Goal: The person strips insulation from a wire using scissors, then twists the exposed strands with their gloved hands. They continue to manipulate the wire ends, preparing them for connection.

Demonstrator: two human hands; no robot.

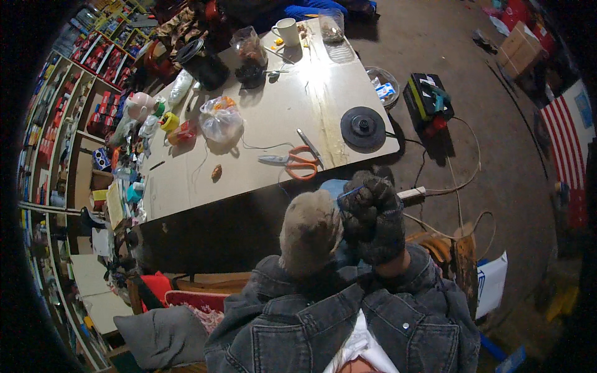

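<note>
My left hand (310,233) is covered by a worn beige-grey knitted covering, like a sock or mitten, and its fingers do not show. Close against it on the right is my right hand (371,221), in a dark knitted glove with the fingers curled in. A thin blue strand or edge (350,192) shows at those fingers; what they grip is too small to make out. Both hands are in front of the table's near edge. Nearest to them on the table lie orange-handled scissors (291,162), open, and a slim dark tool (309,148) beside their handles.
The pale table (261,118) bears a round black base (362,129), a white mug (286,32), a knotted plastic bag (221,120), a black container (204,64) and a small brown lump (216,173). A black battery-like box (429,99) with cables stands at right.
</note>
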